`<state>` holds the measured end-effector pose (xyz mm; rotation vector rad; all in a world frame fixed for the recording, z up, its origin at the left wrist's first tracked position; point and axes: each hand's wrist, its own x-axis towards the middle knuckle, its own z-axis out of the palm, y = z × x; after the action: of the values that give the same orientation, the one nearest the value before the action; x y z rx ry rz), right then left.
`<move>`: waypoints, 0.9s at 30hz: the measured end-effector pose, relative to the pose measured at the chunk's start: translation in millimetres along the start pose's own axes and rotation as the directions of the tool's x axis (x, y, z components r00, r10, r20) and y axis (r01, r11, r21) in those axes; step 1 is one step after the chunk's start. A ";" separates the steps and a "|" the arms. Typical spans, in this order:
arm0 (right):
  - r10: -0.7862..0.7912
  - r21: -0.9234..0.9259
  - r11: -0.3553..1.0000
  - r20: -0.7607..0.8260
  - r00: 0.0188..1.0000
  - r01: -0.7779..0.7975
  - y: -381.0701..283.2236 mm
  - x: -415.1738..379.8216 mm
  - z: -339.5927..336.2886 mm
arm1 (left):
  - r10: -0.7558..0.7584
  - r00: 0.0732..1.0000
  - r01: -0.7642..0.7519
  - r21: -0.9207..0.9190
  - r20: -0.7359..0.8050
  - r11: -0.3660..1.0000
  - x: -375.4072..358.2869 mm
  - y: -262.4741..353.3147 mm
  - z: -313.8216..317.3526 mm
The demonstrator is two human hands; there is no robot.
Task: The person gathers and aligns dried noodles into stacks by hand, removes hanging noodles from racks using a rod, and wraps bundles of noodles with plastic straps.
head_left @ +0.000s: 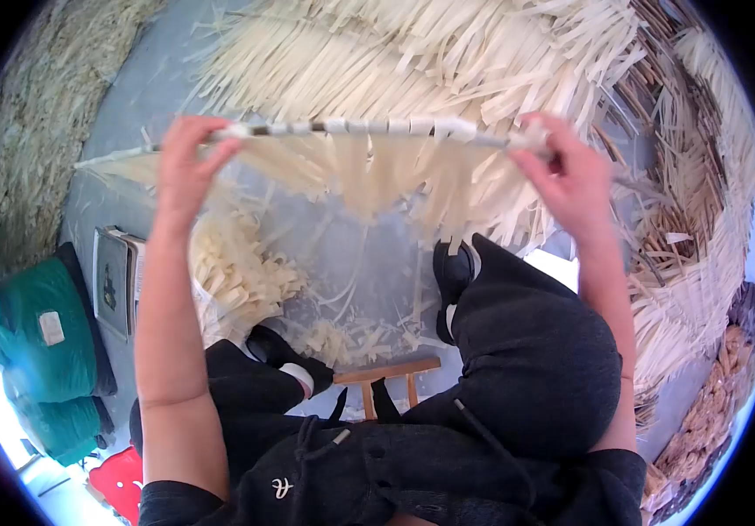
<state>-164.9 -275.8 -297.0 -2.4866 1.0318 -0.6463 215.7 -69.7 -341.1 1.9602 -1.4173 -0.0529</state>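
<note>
A thin stick [316,127] spans level in front of me, with pale flat strips [367,175] looped over it and hanging below. My left hand [192,162] pinches the stick toward its left part, where the end sticks out past the hand. On the other side my right hand [566,175], a little blurred, is closed round the stick, and its fingertips partly hide it. Behind the stick lie big layers of similar pale strips [413,57].
A heap of curled strips [242,272] rests near my left shoe. Scraps litter the grey floor [342,245]. A small wooden stool [386,372] stands between my legs. Green bags [49,324] and a framed thing [116,280] are at left. Bundled sticks [671,202] lie at right.
</note>
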 end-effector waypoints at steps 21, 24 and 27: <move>0.083 0.257 0.960 0.114 0.990 -0.110 56.2 -22.6 70.0 | 0.068 0.997 -0.062 0.134 -0.041 0.989 -6.1 43.5 61.1; 0.112 0.187 0.973 0.146 0.983 -0.139 74.4 -28.2 77.1 | 0.105 0.992 -0.096 0.122 -0.069 0.988 -9.5 29.1 77.6; -0.010 0.099 0.995 0.156 0.988 -0.005 70.7 -32.2 95.8 | 0.082 0.996 -0.078 0.169 -0.020 0.982 -9.6 9.0 102.3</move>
<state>-173.0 -283.9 -419.8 -2.4097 0.9158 -0.4812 161.8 -115.4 -416.2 2.0290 -1.5243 0.1335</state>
